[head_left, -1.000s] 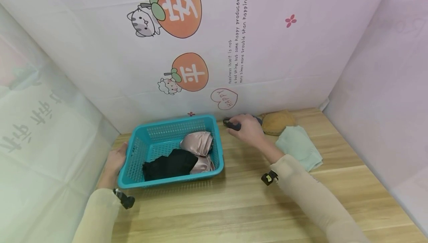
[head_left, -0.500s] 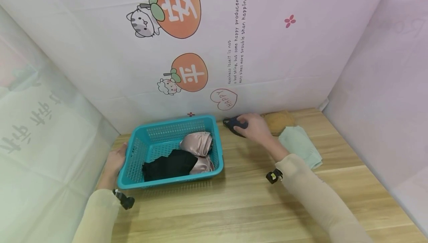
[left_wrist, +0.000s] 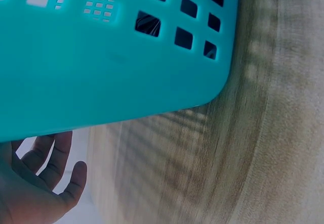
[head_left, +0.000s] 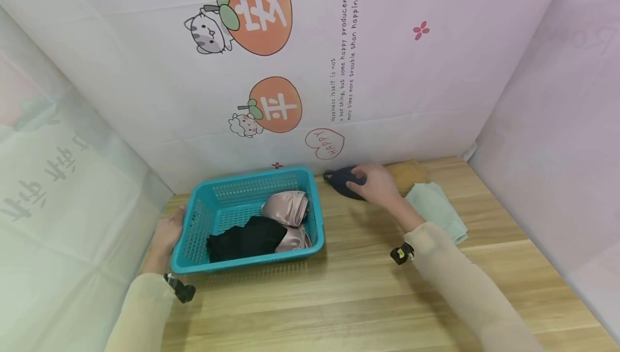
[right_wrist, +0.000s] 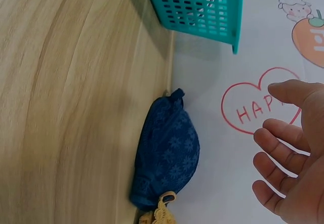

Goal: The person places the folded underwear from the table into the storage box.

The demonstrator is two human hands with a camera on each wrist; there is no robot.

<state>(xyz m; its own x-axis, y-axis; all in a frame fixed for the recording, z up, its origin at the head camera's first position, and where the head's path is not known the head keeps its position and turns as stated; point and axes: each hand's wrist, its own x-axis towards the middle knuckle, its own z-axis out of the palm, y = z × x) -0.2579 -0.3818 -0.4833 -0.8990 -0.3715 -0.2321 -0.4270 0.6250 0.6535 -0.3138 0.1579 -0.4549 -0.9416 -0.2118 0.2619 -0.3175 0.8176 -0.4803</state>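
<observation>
In the head view, a navy bra (head_left: 345, 182), folded cup over cup, lies against the back wall right of the teal basket. The right wrist view shows the flower pattern on this navy bra (right_wrist: 169, 150). My right hand (head_left: 380, 184) hovers over its right end, thumb and fingers spread apart. No cloth is between these fingers in the right wrist view. At the basket's (head_left: 247, 265) left side, my left hand (head_left: 167, 232) touches the outer wall with loosely bent fingers; some fingertips are hidden behind the basket in the left wrist view.
Inside the basket lie a black garment (head_left: 247, 239) and a pink satin bra (head_left: 284, 208). Right of the navy bra are a mustard garment (head_left: 409, 175) with lace and a folded mint cloth (head_left: 436, 212). Printed sheets wall the wooden table (head_left: 310, 309) on three sides.
My right hand has let go of the navy bra and drawn back to the right, its fingers spreading. More of the bra now shows. The left hand and basket stay put.
</observation>
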